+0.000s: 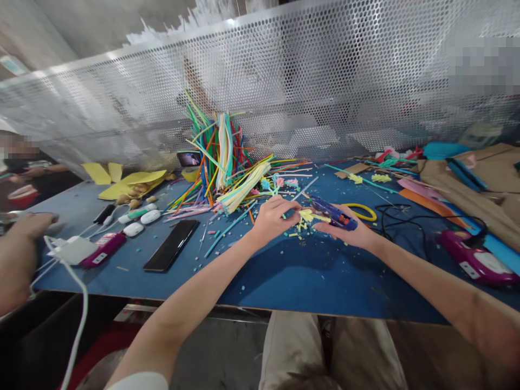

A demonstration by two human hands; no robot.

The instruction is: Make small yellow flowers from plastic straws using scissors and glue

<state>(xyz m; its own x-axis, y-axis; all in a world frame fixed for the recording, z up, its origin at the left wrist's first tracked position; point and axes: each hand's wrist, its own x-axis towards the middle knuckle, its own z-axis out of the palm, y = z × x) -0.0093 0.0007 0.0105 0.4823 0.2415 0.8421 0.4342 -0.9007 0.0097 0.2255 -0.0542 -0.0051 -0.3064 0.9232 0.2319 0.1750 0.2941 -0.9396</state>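
Left hand pinches fuzzy yellow pipe-cleaner piece; right hand curls round dark-blue plastic tool, probably glue gun. Hands crowded: burn risk if hot.

I'm seeing soft light falling from above, glinting off the perforated screen and leaving a blurry shadow on the blue table. Underneath it's looking pretty dim, edges are stretching, and blocky pixels are hiding two patches.
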